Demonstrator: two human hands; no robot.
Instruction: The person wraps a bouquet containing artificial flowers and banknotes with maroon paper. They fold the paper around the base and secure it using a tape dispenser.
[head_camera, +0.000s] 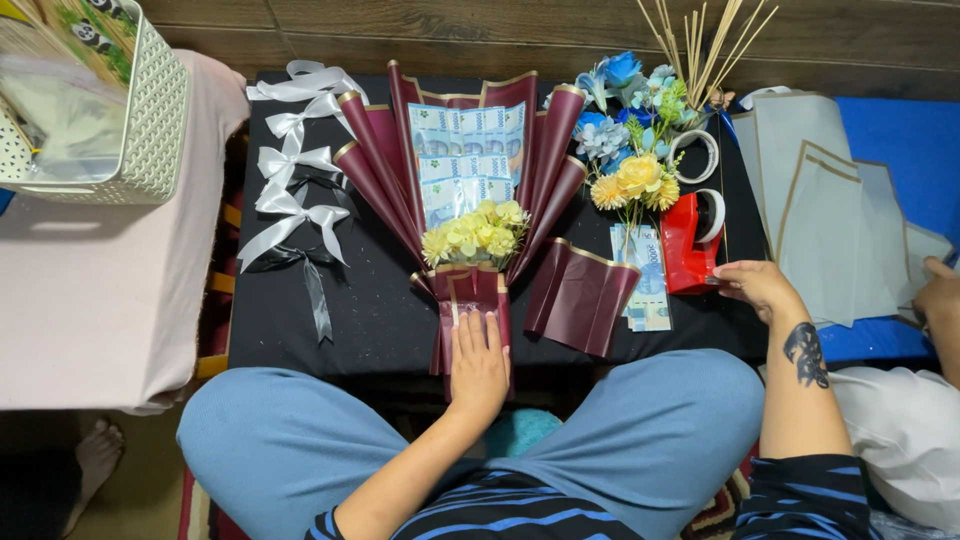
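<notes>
Your left hand (478, 362) lies flat, palm down and fingers together, on the lower stem of the money bouquet (470, 190), pressing it against the black table (370, 310) without gripping it. The bouquet stretches away from that hand: a narrow maroon handle under your fingers, then a cluster of small yellow flowers (478, 232), then fanned banknotes framed by gold-edged maroon wrapping cones. Your right hand (755, 285) rests further right with its fingers curled loosely at the near end of the red tape dispenser (688, 245), touching it; whether a strip of tape is pinched between the fingertips cannot be told. Between your two hands lie a loose sheet of maroon wrapping paper (580, 295) and, just beside it, a small stack of banknotes (645, 275). Beyond the dispenser stand blue and yellow artificial flowers (630, 135), a roll of clear tape (697, 155) and a bunch of thin wooden sticks (700, 45). To the right of your right hand, pale translucent wrapping sheets (820, 215) cover a blue surface, and another person's hand (940, 295) touches their far edge. To the left of your left hand, white and black ribbon bows (295, 190) lie in a column, with a white woven basket (140, 110) further left.
</notes>
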